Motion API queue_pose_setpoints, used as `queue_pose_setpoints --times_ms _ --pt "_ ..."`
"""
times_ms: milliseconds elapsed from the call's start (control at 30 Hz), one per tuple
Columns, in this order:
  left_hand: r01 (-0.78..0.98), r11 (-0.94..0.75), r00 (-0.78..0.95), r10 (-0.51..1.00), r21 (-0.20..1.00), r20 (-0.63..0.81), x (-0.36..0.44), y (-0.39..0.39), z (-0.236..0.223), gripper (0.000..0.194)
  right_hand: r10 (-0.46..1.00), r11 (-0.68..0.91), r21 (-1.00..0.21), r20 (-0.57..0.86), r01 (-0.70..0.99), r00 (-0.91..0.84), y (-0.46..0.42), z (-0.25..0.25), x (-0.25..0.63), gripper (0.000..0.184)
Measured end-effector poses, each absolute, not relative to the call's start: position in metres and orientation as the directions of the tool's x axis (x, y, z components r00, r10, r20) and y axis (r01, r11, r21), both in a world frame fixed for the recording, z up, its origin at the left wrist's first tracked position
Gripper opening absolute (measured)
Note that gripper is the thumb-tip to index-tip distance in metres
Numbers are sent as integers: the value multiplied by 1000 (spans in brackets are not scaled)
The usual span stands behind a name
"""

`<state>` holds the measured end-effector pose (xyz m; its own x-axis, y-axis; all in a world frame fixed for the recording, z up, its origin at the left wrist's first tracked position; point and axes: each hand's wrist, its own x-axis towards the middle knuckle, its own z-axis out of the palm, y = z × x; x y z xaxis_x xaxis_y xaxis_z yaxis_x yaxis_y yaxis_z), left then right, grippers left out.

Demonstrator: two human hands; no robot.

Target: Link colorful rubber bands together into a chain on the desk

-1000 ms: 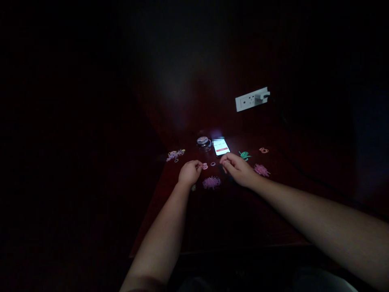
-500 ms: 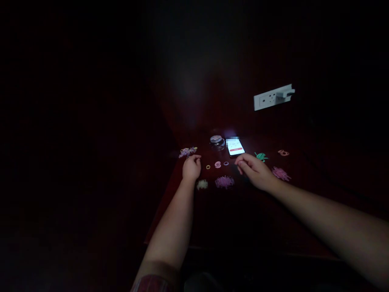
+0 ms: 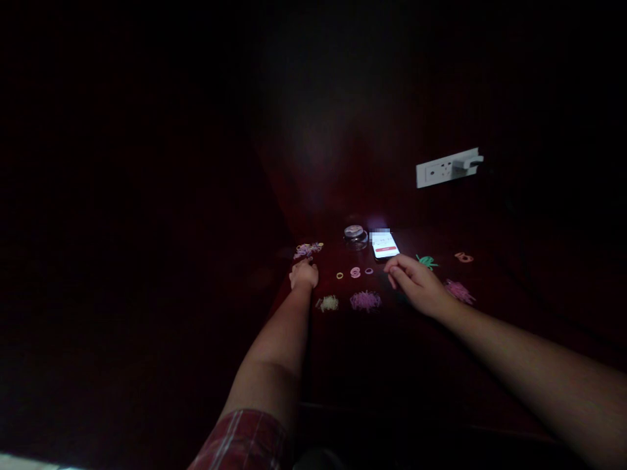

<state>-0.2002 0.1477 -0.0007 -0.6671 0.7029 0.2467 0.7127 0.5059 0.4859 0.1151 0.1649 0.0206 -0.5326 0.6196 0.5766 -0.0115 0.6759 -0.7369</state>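
My left hand (image 3: 304,273) is at the near edge of a mixed pile of small rubber bands (image 3: 307,250) at the table's left, its fingers bent downward; anything pinched in them is too small to see. My right hand (image 3: 415,282) hovers or rests below the lit phone (image 3: 385,245), fingers curled together, contents hidden. Between the hands lie a yellow band (image 3: 339,275), some pink bands (image 3: 355,272) and a pale purple band (image 3: 369,271) in a row. Closer to me are a cream pile (image 3: 328,303) and a purple pile (image 3: 365,301) of bands.
A lidded clear jar (image 3: 355,236) stands left of the phone. Right of my right hand are green bands (image 3: 426,262), orange bands (image 3: 464,258) and a pink pile (image 3: 459,292). A wall socket (image 3: 448,168) holds a plug. The dark red table (image 3: 372,365) fades into shadow.
My left hand has turned, its fingers now pointing up-left toward the mixed pile. My right hand keeps its curled pose. The whole view has shifted slightly.
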Motion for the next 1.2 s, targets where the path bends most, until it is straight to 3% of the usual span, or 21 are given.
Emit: queue_pose_setpoints --times_ms 267,433,600,667,733,1000,1200 --pt "692 424 -664 691 584 285 -199 138 2 14 598 668 -743 568 -40 -565 165 18 113 19" --pt "708 118 -541 724 696 428 -170 120 15 21 614 646 -760 568 -63 -549 164 17 111 16" --pt "664 -204 -332 782 720 528 -105 112 32 24 663 614 -788 550 -52 -509 161 19 106 17" --pt "601 -381 -211 772 703 599 -82 107 33 22 680 593 -804 531 -46 -505 161 21 107 23" --pt "621 -454 -96 765 639 636 -68 100 32 16 691 578 -815 518 -43 -504 162 22 109 28" --pt "648 -551 95 744 526 662 -68 92 29 9 669 594 -804 472 30 -574 163 23 112 24" --pt "659 -599 153 699 455 699 -72 87 33 9 619 615 -789 491 -11 -613 158 25 118 26"
